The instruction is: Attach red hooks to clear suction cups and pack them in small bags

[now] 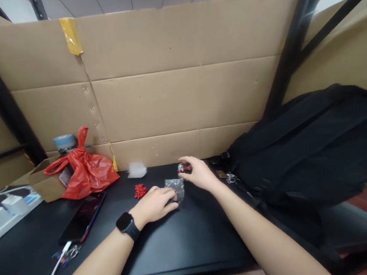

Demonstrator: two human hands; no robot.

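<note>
My left hand (pixel 157 202), with a dark watch on the wrist, is at a small clear plastic bag (pixel 179 185) on the black table. Its fingers are curled onto the bag, and their tips are partly hidden. Just beyond and to the right, my right hand (pixel 198 172) grips a small clear object with red parts (pixel 183 168) between thumb and fingers; its exact kind is too small to make out. A little heap of red pieces (pixel 140 191) lies left of the bag. Farther back sits a translucent white packet (pixel 137 170).
On the left are a phone (pixel 83 217) on a white cable, a power strip (pixel 10 214), a red plastic bag (pixel 86 168) and a cardboard box (pixel 45 179). A black backpack (pixel 317 144) fills the right side. Cardboard panels (pixel 171 86) wall off the back.
</note>
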